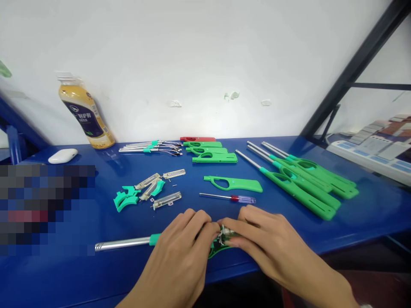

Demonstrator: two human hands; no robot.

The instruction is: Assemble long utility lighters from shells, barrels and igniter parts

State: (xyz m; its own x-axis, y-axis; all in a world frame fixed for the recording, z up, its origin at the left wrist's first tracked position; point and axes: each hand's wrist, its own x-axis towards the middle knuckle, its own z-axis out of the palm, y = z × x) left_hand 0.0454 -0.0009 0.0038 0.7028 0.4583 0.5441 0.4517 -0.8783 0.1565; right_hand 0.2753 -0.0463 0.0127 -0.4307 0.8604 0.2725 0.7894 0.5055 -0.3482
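Observation:
Near the table's front edge lies a green lighter with a long metal tube (123, 244) pointing left. My left hand (186, 248) is closed over its body, fingertips at the exposed inner parts. My right hand (269, 239) pinches a clear fuel tank (228, 232) at the same spot, touching the left fingertips. Much of the lighter is hidden under both hands. Beyond them lie a screwdriver (244, 199) with a purple and red handle and one green shell half (244, 184).
Clear tanks (167, 200) and teal triggers (126, 199) lie left of centre. Behind are metal tubes with wires (150, 149), green shells (215, 158) and a red shell (201, 139). Assembled green lighters (302, 194) lie right. A bottle (86, 115) and white case (63, 156) stand back left.

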